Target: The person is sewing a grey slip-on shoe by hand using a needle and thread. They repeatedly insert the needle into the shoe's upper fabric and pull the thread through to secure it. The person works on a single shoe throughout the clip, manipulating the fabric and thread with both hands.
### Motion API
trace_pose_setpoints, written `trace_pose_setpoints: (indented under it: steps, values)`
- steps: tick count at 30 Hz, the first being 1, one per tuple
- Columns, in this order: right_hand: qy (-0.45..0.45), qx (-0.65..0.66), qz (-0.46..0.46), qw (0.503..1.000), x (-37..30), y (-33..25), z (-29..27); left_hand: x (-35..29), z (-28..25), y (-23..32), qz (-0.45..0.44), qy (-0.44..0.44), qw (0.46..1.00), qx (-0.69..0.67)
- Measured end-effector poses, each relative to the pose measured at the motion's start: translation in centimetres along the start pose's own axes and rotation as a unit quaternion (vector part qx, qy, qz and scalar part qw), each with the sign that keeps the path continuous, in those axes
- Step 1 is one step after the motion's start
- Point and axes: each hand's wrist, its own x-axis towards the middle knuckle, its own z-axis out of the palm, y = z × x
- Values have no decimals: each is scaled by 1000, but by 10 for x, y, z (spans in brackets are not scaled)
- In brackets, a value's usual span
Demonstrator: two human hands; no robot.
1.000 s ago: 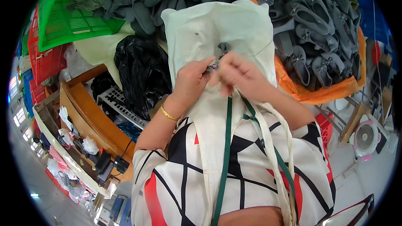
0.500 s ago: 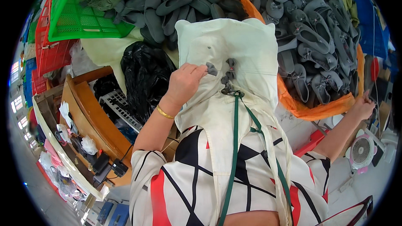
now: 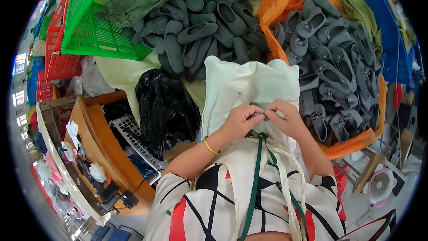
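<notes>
A white cloth (image 3: 225, 80) is spread over my lap. Above it my left hand (image 3: 243, 121) is closed in a pinch on a small grey fabric bow (image 3: 255, 114), mostly covered by the fingers. My right hand (image 3: 285, 118) meets it from the right, thumb and fingertips pressed together. Whatever the right fingertips hold is too small to make out. Just below the hands, a few small dark grey pieces (image 3: 252, 133) lie on the cloth by a green ribbon (image 3: 254, 174) that runs down my apron.
Grey slip-on shoes (image 3: 196, 31) are piled ahead, beside a green crate (image 3: 102, 27). An orange sack (image 3: 356, 143) at the right holds grey shoes with bows. A black plastic bag (image 3: 165, 107) and a wooden drawer unit (image 3: 96, 147) stand left; a small fan (image 3: 381, 185) is at lower right.
My right hand has come back from the far right to meet the left over the lap. The left hand, still pinching the grey bow, has moved right and down in the view.
</notes>
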Motion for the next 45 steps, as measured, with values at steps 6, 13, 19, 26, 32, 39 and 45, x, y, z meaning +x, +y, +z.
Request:
trace_pose_setpoints:
  steps: [6,13,19,26,32,39,45]
  values:
    - [179,49,26,982,29,42,-18,42,-55,-6,13,117,992,-43]
    - [263,-126,-45,955,53,56,-13,136,-186,-118,-100,248,963,41]
    - [251,-170,-62,951,65,62,-19,210,-194,-206,-146,97,955,238]
    - [235,-147,-82,957,72,65,-22,247,-179,-262,-254,-131,852,438]
    - [252,-162,-98,949,73,64,-21,250,-192,-186,-166,12,913,373]
    - [272,-145,-116,944,70,59,-15,153,-228,-41,-168,149,968,107]
    - [269,-125,-109,949,60,55,-5,32,-191,26,-58,129,973,183]
